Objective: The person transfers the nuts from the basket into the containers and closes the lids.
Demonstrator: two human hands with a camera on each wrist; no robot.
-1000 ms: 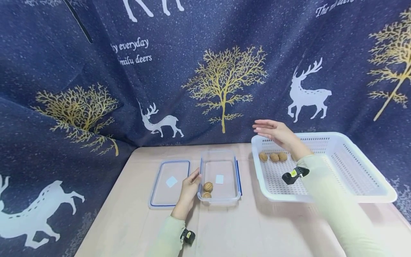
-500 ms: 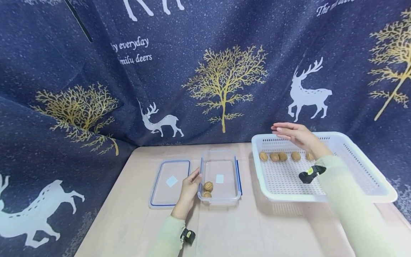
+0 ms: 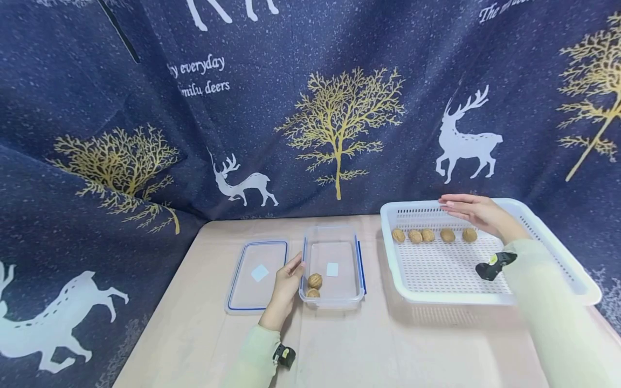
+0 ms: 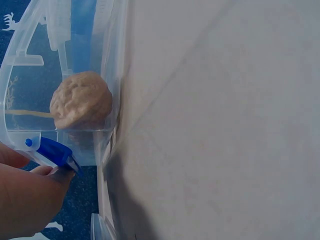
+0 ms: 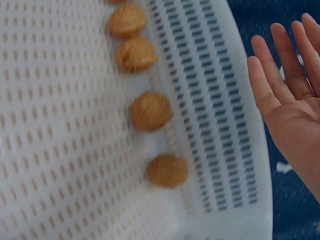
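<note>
Probably between picks: touching clear box (image 3: 335, 300) at 9 o'clock with left hand (image 3: 285, 286), unclear if pinching. Poising right hand (image 3: 482, 212) wide, empty, at 12 o'clock on basket (image 3: 436, 298), with five walnuts (image 3: 447, 235) at 10–11, two nuts (image 3: 315, 281) at box's 7. Next, likely: reach toward 7 o'clock, pinch one.

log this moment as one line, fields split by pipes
left hand: touching clear box | right hand: open, empty, near white basket rim | walnuts: two in box, five visible in basket | lid: off, left of box

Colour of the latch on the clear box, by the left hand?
The latch is blue; it shows best in the left wrist view.
</note>
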